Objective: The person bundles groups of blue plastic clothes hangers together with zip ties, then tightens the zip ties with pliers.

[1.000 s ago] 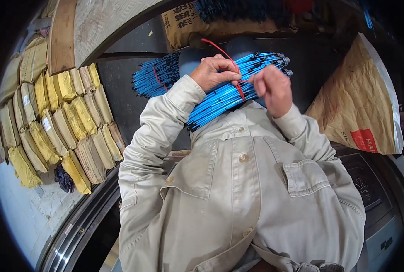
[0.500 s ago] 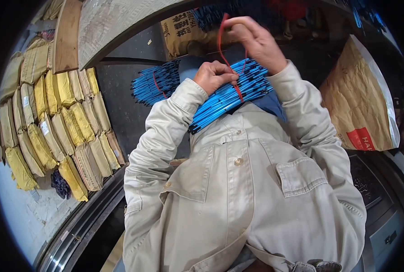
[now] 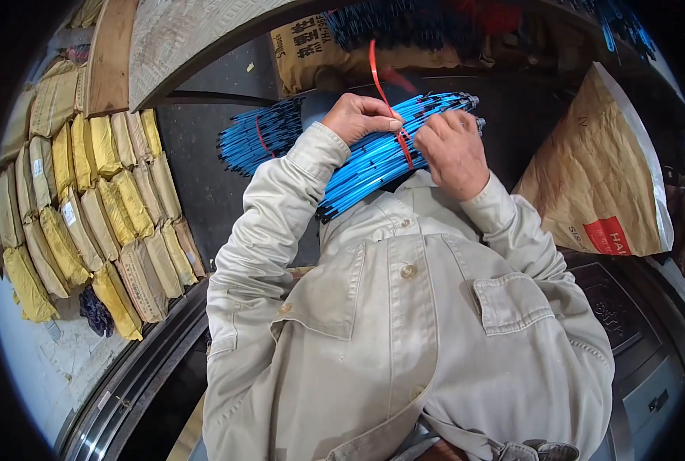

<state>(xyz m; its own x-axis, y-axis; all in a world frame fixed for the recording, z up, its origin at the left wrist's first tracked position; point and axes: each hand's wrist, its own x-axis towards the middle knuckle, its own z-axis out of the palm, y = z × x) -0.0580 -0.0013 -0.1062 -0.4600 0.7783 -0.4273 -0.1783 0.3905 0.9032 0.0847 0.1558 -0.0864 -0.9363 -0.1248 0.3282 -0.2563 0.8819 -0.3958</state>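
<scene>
A thick bundle of thin blue rods with black tips point(image 3: 361, 173) lies slanting across my lap. Around its middle runs a red strip point(image 3: 376, 73), one end standing up loose above the bundle. My left hand point(image 3: 361, 119) is closed, thumb and forefinger pinching the red strip where it crosses the top of the rods. Just right of that crossing, my right hand point(image 3: 454, 150) rests against the bundle with its fingers curled in. What lies between those right fingertips is hidden. A second bundle of blue rods point(image 3: 242, 142), bound with a red band, lies to the left.
Yellow and tan wrapped packages point(image 3: 112, 192) are stacked at the left. A large brown paper sack point(image 3: 600, 169) stands at the right. More dark blue rods point(image 3: 388, 31) lie at the far side near a printed brown sack point(image 3: 296, 65). A pale board edge point(image 3: 196, 46) juts in at top left.
My right hand has come down from above the bundle, where it held up the red strip, to the bundle's right part. The left hand keeps its pinch at the crossing.
</scene>
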